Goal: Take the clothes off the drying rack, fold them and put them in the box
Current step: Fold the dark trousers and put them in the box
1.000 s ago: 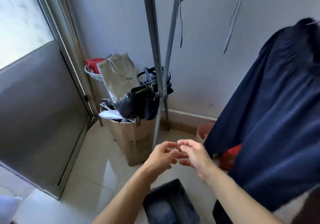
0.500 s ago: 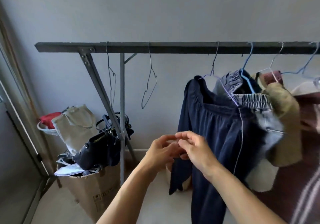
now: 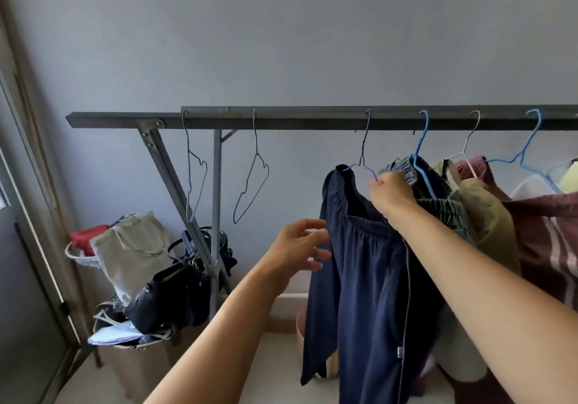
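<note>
head view: right hand now up from left hand, gripping hanger of navy trousers; left open, removal starting.

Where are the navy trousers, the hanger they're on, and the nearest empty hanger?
navy trousers (image 3: 369, 278): head view, on the front of the cloth below the waistband.
purple hanger (image 3: 362, 153): head view, on its wire neck below the rail.
empty hanger (image 3: 256, 172): head view, on its bare wire shoulder.

Plain grey wall, pale floor, a door frame at left in soft daylight
</note>
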